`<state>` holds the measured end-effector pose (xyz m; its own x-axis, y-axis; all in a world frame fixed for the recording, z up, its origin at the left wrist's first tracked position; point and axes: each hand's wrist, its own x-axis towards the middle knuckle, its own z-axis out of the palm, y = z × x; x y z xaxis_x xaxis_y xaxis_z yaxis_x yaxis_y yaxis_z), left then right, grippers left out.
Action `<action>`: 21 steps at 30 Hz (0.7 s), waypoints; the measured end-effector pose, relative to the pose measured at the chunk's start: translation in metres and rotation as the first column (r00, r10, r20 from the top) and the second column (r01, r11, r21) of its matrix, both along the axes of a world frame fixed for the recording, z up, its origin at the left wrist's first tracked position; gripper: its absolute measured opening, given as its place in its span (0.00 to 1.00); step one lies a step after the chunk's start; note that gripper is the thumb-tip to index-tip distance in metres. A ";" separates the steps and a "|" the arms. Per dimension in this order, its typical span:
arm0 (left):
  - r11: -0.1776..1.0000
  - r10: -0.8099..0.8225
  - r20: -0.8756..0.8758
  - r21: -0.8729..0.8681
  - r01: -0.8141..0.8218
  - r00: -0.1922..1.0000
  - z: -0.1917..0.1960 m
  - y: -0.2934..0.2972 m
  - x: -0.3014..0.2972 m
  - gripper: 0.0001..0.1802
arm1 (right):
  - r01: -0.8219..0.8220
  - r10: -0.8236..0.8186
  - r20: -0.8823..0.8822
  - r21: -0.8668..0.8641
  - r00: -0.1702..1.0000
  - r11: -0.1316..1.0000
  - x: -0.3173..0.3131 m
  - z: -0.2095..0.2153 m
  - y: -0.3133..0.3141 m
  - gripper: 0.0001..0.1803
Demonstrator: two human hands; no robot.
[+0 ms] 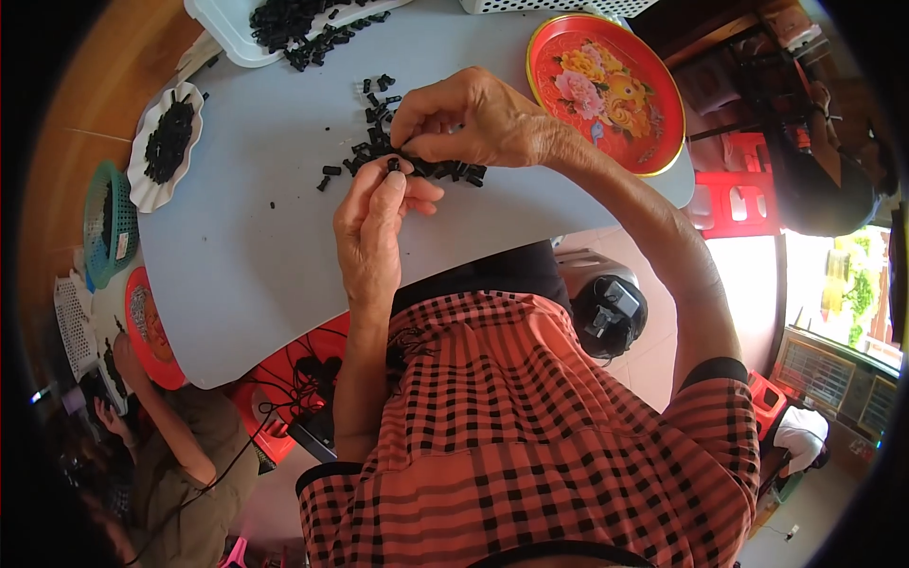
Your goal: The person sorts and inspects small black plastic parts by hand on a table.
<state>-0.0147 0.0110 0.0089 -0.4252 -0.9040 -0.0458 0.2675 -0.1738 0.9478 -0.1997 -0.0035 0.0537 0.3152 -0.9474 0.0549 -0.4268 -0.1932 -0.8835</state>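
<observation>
Between the thumb and fingertips of my left hand (372, 227) a small black cylindrical part (394, 165) stands up, its top end showing. My right hand (478, 118) comes in from the right just above it, thumb and fingers pinched together close to that part. What the right fingers hold, if anything, is too small and covered to make out. Beneath and around both hands lies a loose heap of similar black parts (464, 172) on the grey-blue table (246, 246). One black part (331, 170) lies a little apart, left of the heap.
A white tray (227, 43) with many black parts stands at the far left. Nearer sits a fluted white dish (142, 189) of black pieces. A round red flowered tray (540, 90) is at right, a perforated white basket (559, 6) behind. Another person's arm (166, 417) shows at lower left.
</observation>
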 end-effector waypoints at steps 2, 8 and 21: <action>1.000 -0.011 -0.006 -0.001 0.011 1.000 0.002 0.001 0.001 0.13 | 0.022 -0.026 0.112 0.040 0.993 0.999 0.000 -0.005 0.002 0.05; 0.999 -0.023 0.008 -0.038 0.024 1.000 0.004 0.001 0.003 0.14 | 0.015 -0.041 0.324 0.083 0.945 0.996 0.007 -0.008 0.005 0.07; 0.984 -0.108 -0.173 0.122 0.130 0.979 0.003 -0.002 0.005 0.13 | 0.058 -0.075 0.351 0.061 0.933 0.996 0.015 -0.015 0.013 0.04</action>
<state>-0.0096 0.0093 0.0114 -0.5411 -0.8370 -0.0816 0.3879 -0.3345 0.8589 -0.1846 0.0097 0.0385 0.2202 -0.9698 0.1045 -0.0963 -0.1282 -0.9871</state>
